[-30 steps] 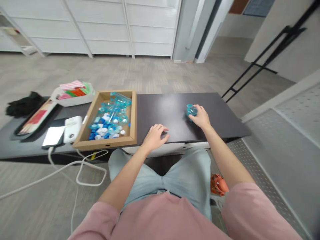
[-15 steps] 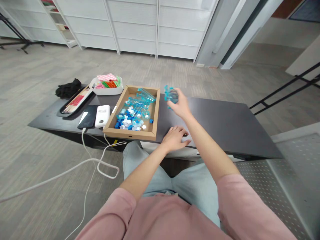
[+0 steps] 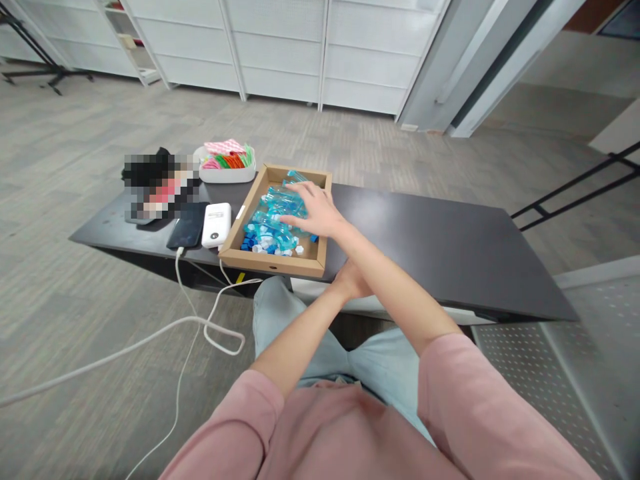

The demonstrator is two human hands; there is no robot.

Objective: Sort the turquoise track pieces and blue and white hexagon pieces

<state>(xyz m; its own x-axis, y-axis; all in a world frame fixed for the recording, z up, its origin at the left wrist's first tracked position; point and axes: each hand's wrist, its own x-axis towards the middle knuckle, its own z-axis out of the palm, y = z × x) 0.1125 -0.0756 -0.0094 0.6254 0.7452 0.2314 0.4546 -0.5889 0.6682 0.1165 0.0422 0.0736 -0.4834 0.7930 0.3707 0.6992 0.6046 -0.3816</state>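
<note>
A shallow cardboard box (image 3: 273,263) holds clear turquoise plastic pieces (image 3: 285,200) in its far part and small blue and white caps (image 3: 267,243) nearer to me. Over the box's right side is my right hand (image 3: 315,210), its fingers spread above the turquoise pieces and nothing gripped in it. Whether its fingertips touch the pieces, I cannot tell. My left hand (image 3: 353,280) rests at the table's front edge, just right of the box. My right forearm crosses in front of it and hides its fingers.
Left of the box on the dark table (image 3: 440,247) lie a white power bank (image 3: 217,223) and a black phone (image 3: 189,225) with white cables (image 3: 165,330) hanging down. Behind them stands a white container (image 3: 227,175) of colourful items. A blurred-out tray area (image 3: 160,190) is farther left.
My right hand has swung left from above the table to over the box and let go of the turquoise pieces it held. The left hand is now covered by my right forearm.
</note>
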